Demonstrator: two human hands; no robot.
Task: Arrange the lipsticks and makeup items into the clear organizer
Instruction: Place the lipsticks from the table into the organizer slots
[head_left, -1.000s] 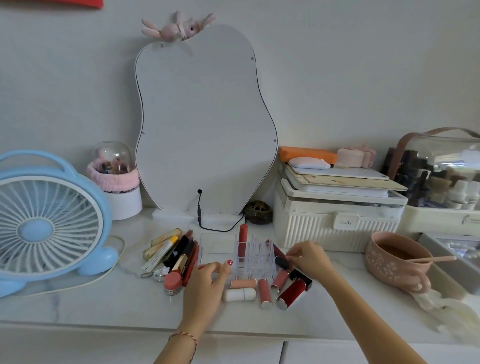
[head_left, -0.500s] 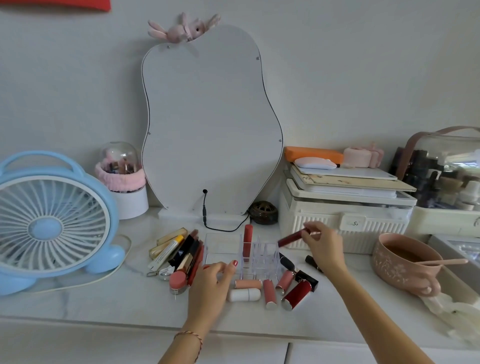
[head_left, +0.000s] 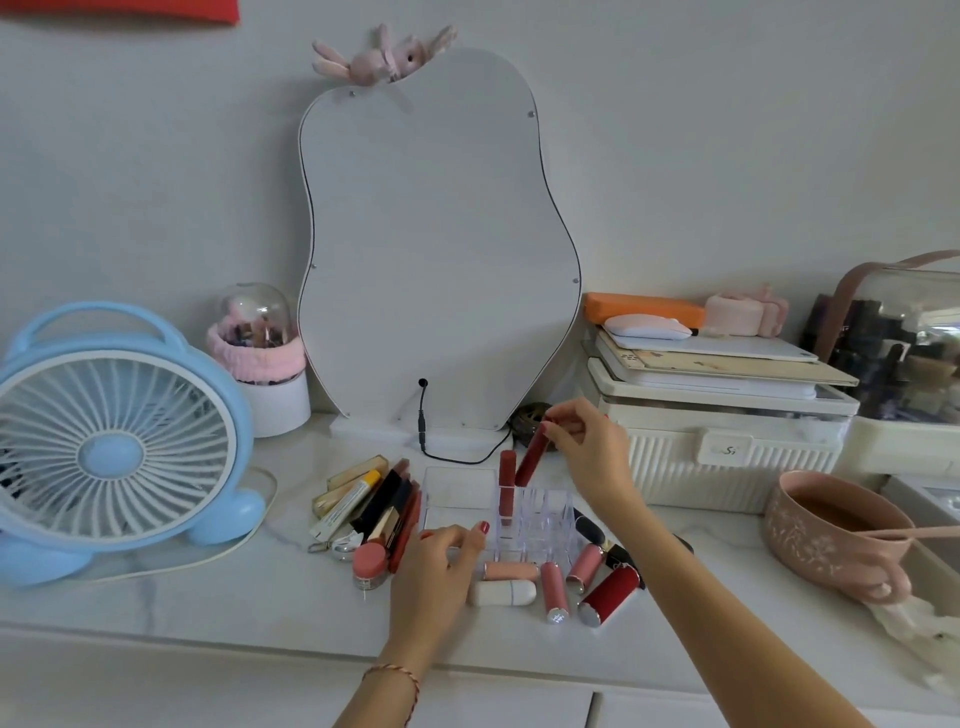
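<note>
The clear organizer (head_left: 550, 519) sits on the white counter in front of the mirror. One red lip tube (head_left: 506, 480) stands upright in its back left slot. My right hand (head_left: 587, 449) pinches the top of a second dark red lip tube (head_left: 532, 457), tilted with its lower end at the slot beside the first. My left hand (head_left: 441, 571) rests against the organizer's front left edge. Loose lipsticks (head_left: 553, 590) lie in front of the organizer. A pile of tubes and sticks (head_left: 374, 506) lies to its left.
A blue fan (head_left: 114, 447) stands at the left. The mirror (head_left: 441, 249) with its black cable is behind the organizer. A white ribbed box (head_left: 727, 447) with stacked items is at the right, and a pink bowl (head_left: 831, 530) with a spoon sits nearer.
My right hand lifted the dark red tube from the counter, carried it left and turned it from near level to steeply tilted over the organizer's back slots. My left hand stayed put.
</note>
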